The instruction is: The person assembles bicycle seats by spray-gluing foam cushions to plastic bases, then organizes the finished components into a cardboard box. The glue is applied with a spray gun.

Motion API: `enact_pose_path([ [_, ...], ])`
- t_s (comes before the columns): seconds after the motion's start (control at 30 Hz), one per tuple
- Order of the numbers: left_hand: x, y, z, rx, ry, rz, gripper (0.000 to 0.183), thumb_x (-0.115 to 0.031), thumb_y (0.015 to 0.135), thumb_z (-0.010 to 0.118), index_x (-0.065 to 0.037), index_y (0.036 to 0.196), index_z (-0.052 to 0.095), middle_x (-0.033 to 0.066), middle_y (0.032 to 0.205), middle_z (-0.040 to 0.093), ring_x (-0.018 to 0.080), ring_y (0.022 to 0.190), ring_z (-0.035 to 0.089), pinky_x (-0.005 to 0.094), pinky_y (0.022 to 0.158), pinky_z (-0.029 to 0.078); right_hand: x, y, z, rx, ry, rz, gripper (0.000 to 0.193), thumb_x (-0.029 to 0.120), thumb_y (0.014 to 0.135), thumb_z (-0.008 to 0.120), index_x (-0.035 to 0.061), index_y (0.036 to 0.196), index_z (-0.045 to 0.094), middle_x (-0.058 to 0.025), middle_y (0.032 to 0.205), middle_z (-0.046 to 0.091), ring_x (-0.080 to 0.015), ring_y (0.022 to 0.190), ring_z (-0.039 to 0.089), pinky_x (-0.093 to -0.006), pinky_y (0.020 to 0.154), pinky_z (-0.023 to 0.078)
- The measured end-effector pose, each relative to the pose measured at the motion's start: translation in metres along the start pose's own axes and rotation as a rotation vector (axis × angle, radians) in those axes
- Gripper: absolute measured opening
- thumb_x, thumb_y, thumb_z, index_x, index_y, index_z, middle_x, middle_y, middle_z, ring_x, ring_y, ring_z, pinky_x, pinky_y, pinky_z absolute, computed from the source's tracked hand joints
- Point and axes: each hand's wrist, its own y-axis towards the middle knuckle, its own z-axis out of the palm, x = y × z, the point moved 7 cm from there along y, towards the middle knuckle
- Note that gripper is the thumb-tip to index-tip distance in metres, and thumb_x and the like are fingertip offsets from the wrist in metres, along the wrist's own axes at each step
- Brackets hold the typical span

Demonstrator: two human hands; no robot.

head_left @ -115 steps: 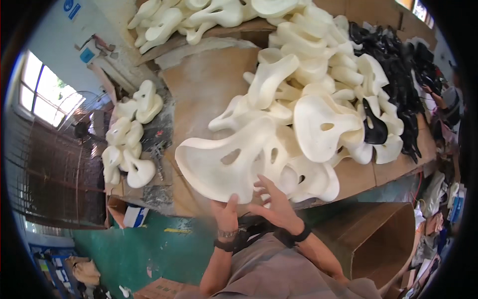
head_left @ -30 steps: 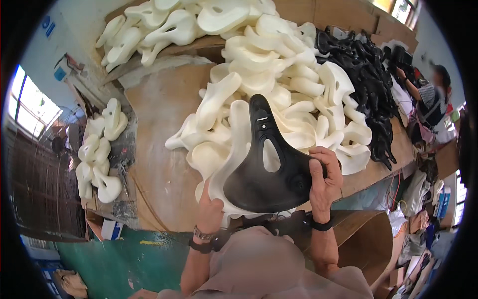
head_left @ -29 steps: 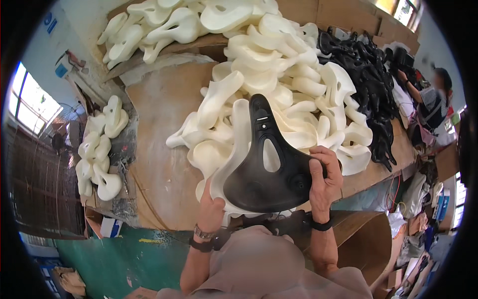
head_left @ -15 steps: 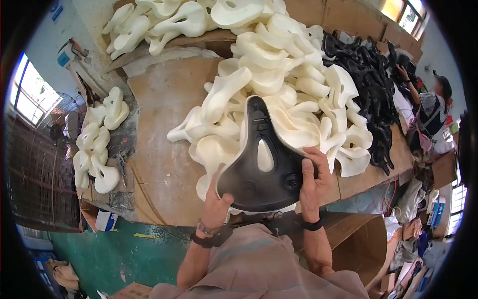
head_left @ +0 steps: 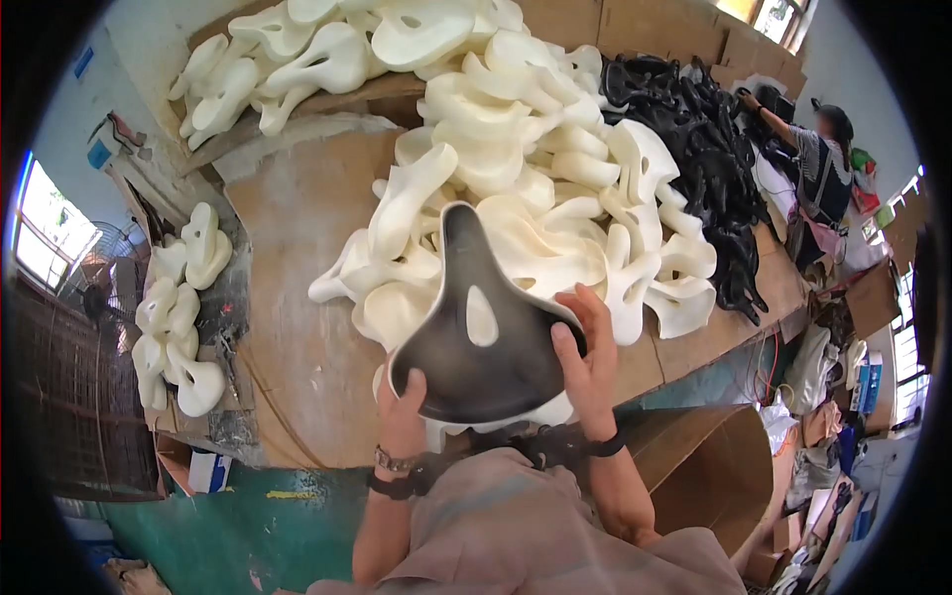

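Note:
Between both hands, in front of my body, is a black bicycle saddle base [head_left: 486, 375] with a thin pale rim, its narrow nose pointing away from me. Its upper face looks smooth, and a teardrop opening in the middle shows pale cream. My left hand [head_left: 403, 416] grips the wide end's left corner, thumb on top. On the right edge my right hand [head_left: 589, 372] holds it with the thumb over the face and the other fingers along the side. Just beyond lies a heap of cream saddle-shaped foam pads [head_left: 496, 149].
Black saddle parts [head_left: 709, 164] are piled at the right of the cardboard-covered table [head_left: 297, 288]. Several cream pads [head_left: 198, 382] lie at the left edge. An open cardboard box [head_left: 714, 466] stands by my right arm. Another person [head_left: 825, 164] works at the far right.
The saddle base's slots and round bosses no longer show; a smooth face with a pale rim does. Both hands still hold it. The whole view has shifted slightly.

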Motion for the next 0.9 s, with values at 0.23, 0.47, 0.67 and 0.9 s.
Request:
enact_pose_path([
  [0.23,-0.007,0.01,0.008,0.088,-0.186,-0.122,0.048,-0.031,0.106,0.056,-0.001,0.143,0.05,0.0112,0.136,0.062,0.0229,0.123,0.06,0.04,0.104,0.049,-0.029,-0.007,0.003,0.289,0.135,0.411,0.04,0.029,0.101,0.066,-0.0035,0.123,0.06,-0.0008,0.101,0.064,-0.0085,0.091,0.058,-0.0251,0.081,0.049],
  [0.47,0.024,0.002,-0.004,0.165,-0.173,-0.059,0.056,-0.033,0.107,0.052,-0.002,0.151,0.037,0.0115,0.15,0.049,0.0272,0.133,0.053,0.046,0.11,0.047,-0.033,-0.007,-0.001,0.102,0.121,0.3,0.031,0.024,0.1,0.066,-0.0029,0.116,0.062,-0.0046,0.1,0.066,-0.0102,0.093,0.057,-0.026,0.083,0.047],
  [0.67,0.034,-0.017,0.045,0.15,-0.263,-0.143,0.055,-0.026,0.107,0.048,-0.008,0.155,0.03,0.0115,0.156,0.041,0.0309,0.14,0.046,0.0491,0.114,0.045,-0.016,-0.011,0.006,-0.132,-0.071,0.039,0.026,0.017,0.101,0.064,-0.0023,0.117,0.058,-0.0083,0.094,0.065,-0.0141,0.087,0.059,-0.0278,0.082,0.048],
  [0.9,0.021,-0.003,0.04,-0.085,-0.396,-0.018,0.06,-0.041,0.108,0.048,0.001,0.15,0.037,0.0129,0.149,0.05,0.0287,0.135,0.05,0.0459,0.111,0.044,-0.01,-0.064,0.042,0.063,-0.239,-0.128,0.06,0.024,0.089,0.076,-0.0029,0.133,0.045,-0.0186,0.115,0.062,-0.0274,0.1,0.063,-0.0387,0.089,0.05],
])
